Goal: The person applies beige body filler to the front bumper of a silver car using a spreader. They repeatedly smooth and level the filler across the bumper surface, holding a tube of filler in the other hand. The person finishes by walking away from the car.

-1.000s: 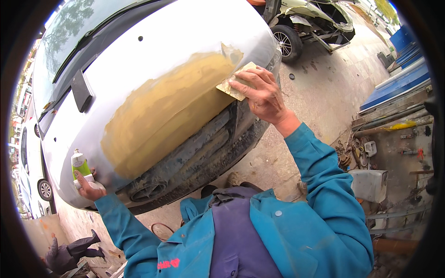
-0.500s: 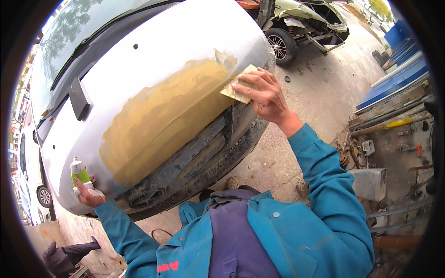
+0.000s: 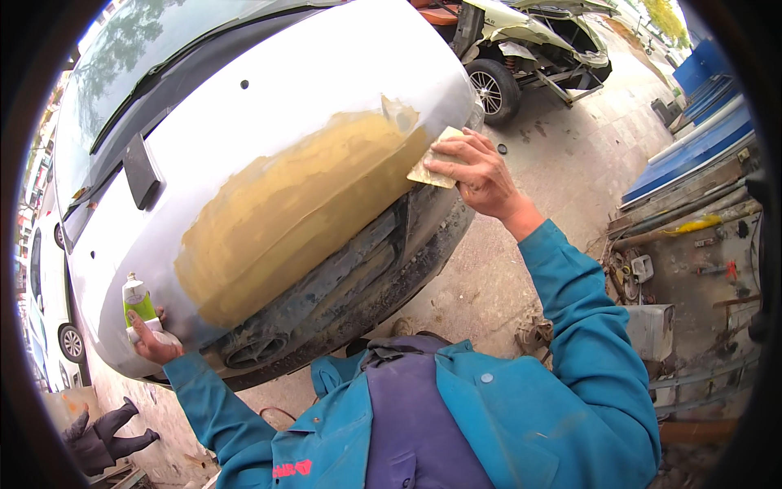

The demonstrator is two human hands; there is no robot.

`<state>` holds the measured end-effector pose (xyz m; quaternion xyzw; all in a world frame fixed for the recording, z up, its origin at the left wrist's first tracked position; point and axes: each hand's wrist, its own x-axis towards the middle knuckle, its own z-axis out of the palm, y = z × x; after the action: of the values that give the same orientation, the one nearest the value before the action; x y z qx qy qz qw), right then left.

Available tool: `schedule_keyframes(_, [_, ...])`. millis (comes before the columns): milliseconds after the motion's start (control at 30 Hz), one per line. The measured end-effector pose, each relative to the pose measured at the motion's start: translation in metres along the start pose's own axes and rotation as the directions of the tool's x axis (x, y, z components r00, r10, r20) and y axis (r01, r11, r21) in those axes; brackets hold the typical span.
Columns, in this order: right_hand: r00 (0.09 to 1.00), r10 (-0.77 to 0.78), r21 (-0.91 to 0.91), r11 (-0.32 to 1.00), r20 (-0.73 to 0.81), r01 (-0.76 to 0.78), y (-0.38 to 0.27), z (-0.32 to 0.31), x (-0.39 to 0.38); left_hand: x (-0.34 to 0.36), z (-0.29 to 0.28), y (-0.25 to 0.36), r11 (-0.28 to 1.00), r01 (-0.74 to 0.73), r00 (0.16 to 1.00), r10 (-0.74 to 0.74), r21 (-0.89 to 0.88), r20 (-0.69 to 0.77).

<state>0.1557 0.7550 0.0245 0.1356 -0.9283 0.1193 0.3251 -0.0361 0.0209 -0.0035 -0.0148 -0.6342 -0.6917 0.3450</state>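
My right hand (image 3: 487, 175) pinches a pale, flat putty spreader (image 3: 433, 165) at the right end of the tan filler patch (image 3: 297, 208). The filler lies in a long, uneven band along the front edge of the silver car hood (image 3: 326, 61). Whether the spreader touches the surface I cannot tell. Down at the hood's left corner, my left hand (image 3: 156, 346) is closed round a green-and-white tube (image 3: 138, 300) with its narrow end up. Something white shows in the same grip, too covered by the fingers to name.
Below the hood runs the dirty dark front opening (image 3: 326, 285) of the car. A partly stripped car (image 3: 529, 49) stands beyond. Blue panels (image 3: 692, 155) and pipes lie at right, near a grey box (image 3: 650, 330). Another person (image 3: 106, 436) is at lower left.
My right hand has shifted a little right and toward me with the spreader, along the filler's right end. My left hand keeps its grip in nearly the same place.
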Motion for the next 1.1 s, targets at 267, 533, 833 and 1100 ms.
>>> schedule_keyframes(267, [0.993,-0.020,0.062,0.998,-0.114,0.027,0.009,0.028,0.032,-0.003,0.001,0.004,1.000,0.021,1.000,-0.021,-0.004,-0.004])
schedule_keyframes(533, [0.999,-0.025,-0.014,1.000,0.032,0.026,0.008,-0.001,0.003,-0.003,-0.003,-0.001,0.999,0.032,0.999,-0.032,0.005,-0.012])
schedule_keyframes(833, [0.986,0.034,-0.029,0.999,-0.161,-0.039,-0.040,0.041,0.025,-0.002,-0.003,0.000,1.000,0.020,1.000,-0.020,0.007,-0.016])
schedule_keyframes(1100, [0.998,0.016,-0.056,0.998,-0.069,-0.020,-0.046,0.016,-0.016,-0.002,-0.003,0.001,1.000,0.008,1.000,-0.008,0.000,0.010])
